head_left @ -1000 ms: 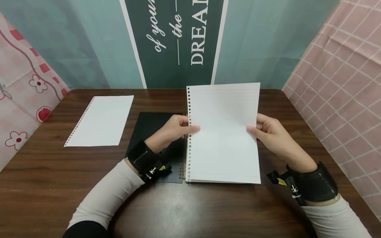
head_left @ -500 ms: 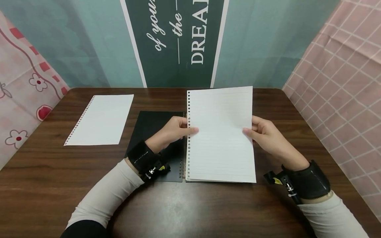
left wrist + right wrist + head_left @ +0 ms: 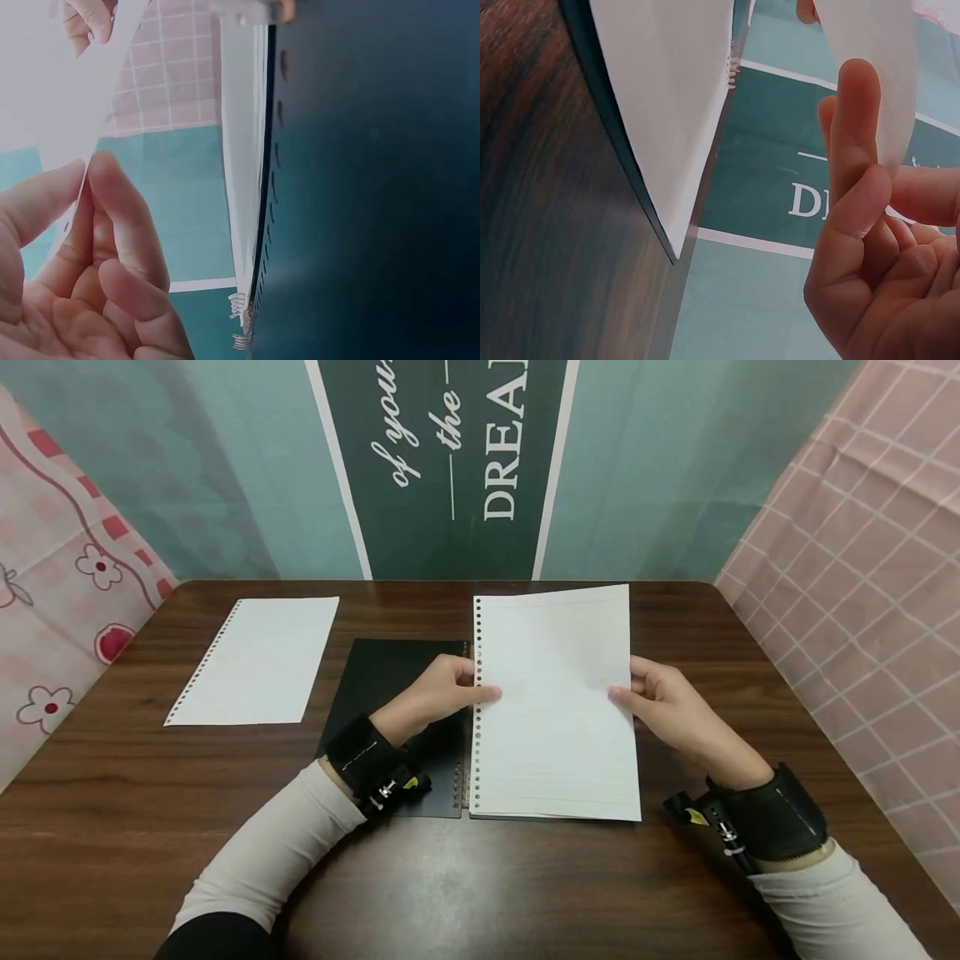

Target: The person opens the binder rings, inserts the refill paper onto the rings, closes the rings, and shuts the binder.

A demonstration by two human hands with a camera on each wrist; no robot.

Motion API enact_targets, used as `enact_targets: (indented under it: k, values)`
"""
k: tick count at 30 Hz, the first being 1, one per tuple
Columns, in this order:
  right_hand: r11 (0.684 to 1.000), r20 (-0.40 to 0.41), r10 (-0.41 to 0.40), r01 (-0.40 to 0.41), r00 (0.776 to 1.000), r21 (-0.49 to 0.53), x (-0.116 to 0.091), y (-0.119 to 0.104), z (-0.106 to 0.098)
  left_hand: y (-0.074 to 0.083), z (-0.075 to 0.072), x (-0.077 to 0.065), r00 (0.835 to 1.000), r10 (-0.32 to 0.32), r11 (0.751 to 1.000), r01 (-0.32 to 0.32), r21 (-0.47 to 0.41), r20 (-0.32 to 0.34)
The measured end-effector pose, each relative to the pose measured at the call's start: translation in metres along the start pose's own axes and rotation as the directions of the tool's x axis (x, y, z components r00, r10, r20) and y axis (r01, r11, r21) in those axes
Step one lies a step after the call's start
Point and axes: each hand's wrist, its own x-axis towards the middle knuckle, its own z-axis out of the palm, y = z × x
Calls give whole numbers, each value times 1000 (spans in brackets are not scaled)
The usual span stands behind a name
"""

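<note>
A lined sheet of loose-leaf paper (image 3: 555,718), punched with holes down its left side, is held up over an open ring binder. My left hand (image 3: 444,692) pinches its punched edge between thumb and fingers. On the opposite edge, my right hand (image 3: 671,710) pinches it at about the same height. The binder's dark cover (image 3: 375,672) lies flat to the left, partly behind my left hand. Both wrist views show a gap between the sheet and the paper stack (image 3: 664,112) in the binder. Small metal rings (image 3: 238,306) show at the binder's spine.
Another punched loose-leaf sheet (image 3: 255,660) lies at the back left of the brown wooden table (image 3: 450,893). Behind the table hangs a green cloth (image 3: 637,468) with white lettering. A pink checked cloth (image 3: 885,568) borders the right side, a flowered one (image 3: 60,635) the left.
The held sheet's top edge has come down somewhat and its right edge has shifted left. My right hand has moved left and slightly down with it; my left hand has barely moved.
</note>
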Motion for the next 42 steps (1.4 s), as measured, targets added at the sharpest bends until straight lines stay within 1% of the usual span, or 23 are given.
enact_targets:
  k: [3,9,17,22,27,31,34,38,42]
  values:
    - [1000,-3,1,-1,1000,0,0,1,2,0,0,1,1000,6,1000,-6,15,3]
    - [1000,-11,12,-12,1000,-10,1,2,4,0,0,2,1000,2,1000,-3,17,15]
    - [994,-13,24,-25,1000,-108,2,5,6,-3,-1,8,999,-36,998,34,54,35]
    - [986,-9,41,-42,999,-160,3,7,7,-4,-3,9,998,-36,998,33,63,53]
    - [973,2,59,-57,998,-226,5,8,7,-5,-4,8,998,-21,997,16,80,57]
    - [958,2,93,-89,996,-274,5,8,5,-5,-4,8,998,-21,996,16,87,63]
    - [947,-10,100,-98,995,-304,4,8,6,-6,-4,8,997,-28,996,22,88,68]
    - [934,-27,78,-82,997,-347,3,7,8,-5,-5,8,997,-26,995,19,97,71]
    - [908,-34,25,-37,999,-418,2,4,12,-4,-5,9,997,-21,995,13,104,69]
